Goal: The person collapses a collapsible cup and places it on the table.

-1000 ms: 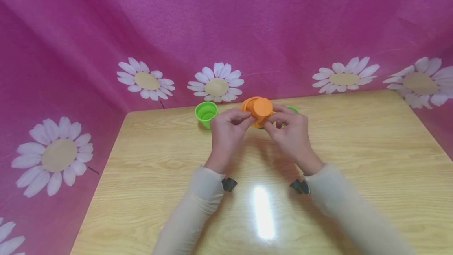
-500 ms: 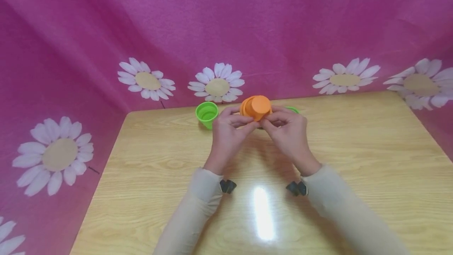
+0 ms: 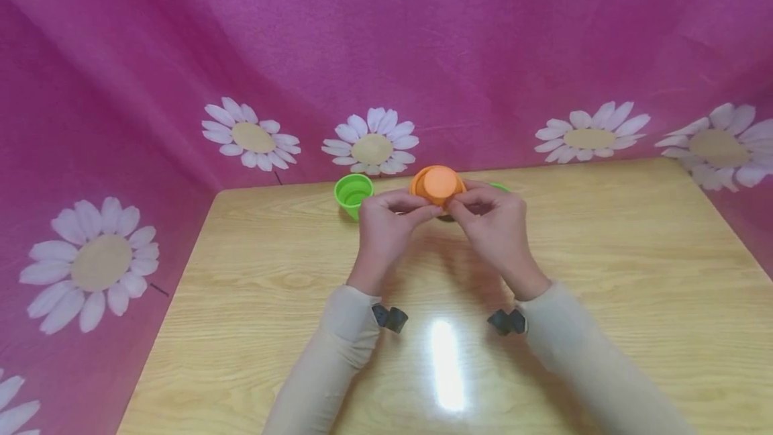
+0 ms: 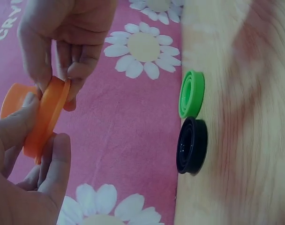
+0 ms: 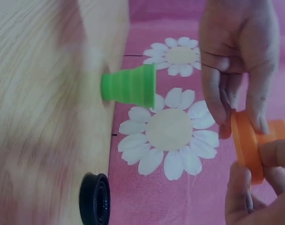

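1. Since a second ago, the orange cup (image 3: 441,182) has turned, base nearly centred over its rim, mid-frame in the head view.
2. The left hand (image 3: 388,227) and right hand (image 3: 498,221) pinch it between thumbs and fingers.
3. Beyond, left of centre, stands a tall green cup (image 3: 353,195).
4. In the left wrist view's right half, a low black cup (image 4: 200,146) sits just beside a low green cup (image 4: 195,96).

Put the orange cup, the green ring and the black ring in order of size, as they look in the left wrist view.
1. Orange cup: plainly largest here, though held nearer the camera.
2. Black ring and green ring: unranked; the black looks slightly bigger, but may just be nearer.
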The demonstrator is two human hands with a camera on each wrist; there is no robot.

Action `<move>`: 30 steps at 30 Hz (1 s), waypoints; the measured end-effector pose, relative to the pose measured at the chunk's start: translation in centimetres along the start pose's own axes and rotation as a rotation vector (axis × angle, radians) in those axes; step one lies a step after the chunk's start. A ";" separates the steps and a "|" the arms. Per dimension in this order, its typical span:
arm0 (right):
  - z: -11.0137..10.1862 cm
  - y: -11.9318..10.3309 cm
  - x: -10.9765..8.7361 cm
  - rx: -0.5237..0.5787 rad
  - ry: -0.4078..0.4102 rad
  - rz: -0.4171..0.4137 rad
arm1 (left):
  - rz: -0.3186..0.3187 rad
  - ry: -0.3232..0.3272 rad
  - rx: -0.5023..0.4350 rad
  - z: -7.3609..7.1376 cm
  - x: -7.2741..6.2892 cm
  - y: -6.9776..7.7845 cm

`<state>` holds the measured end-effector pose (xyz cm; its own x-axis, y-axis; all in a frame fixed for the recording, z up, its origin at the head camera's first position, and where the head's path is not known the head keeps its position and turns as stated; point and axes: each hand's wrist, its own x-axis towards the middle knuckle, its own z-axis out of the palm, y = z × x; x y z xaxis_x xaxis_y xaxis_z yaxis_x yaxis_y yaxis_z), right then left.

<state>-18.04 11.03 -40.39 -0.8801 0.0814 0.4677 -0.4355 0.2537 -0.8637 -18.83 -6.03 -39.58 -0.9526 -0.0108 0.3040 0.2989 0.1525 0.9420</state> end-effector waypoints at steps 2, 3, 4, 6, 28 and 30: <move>-0.3 0.0 0.0 0.111 -0.013 0.043 | -0.060 -0.008 -0.086 -0.1 0.0 -0.1; -0.4 0.0 0.0 0.176 -0.017 0.067 | -0.085 -0.002 -0.133 -0.2 0.1 -0.2; -0.5 0.0 0.0 0.227 -0.018 0.085 | -0.111 0.002 -0.188 -0.2 0.1 -0.3; -0.6 -0.1 0.1 0.322 -0.013 0.127 | -0.150 0.011 -0.294 -0.2 0.2 -0.4; -0.7 -0.3 1.2 0.610 0.045 0.446 | -0.289 0.064 -0.567 0.4 0.3 0.4; -0.3 -0.2 1.1 0.527 0.083 0.377 | -0.276 0.071 -0.515 0.6 0.3 0.4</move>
<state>-18.83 11.39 -39.64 -0.9822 0.1523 0.1097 -0.1530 -0.3112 -0.9379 -19.04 -5.40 -39.16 -0.9983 -0.0505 0.0302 0.0466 -0.3650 0.9299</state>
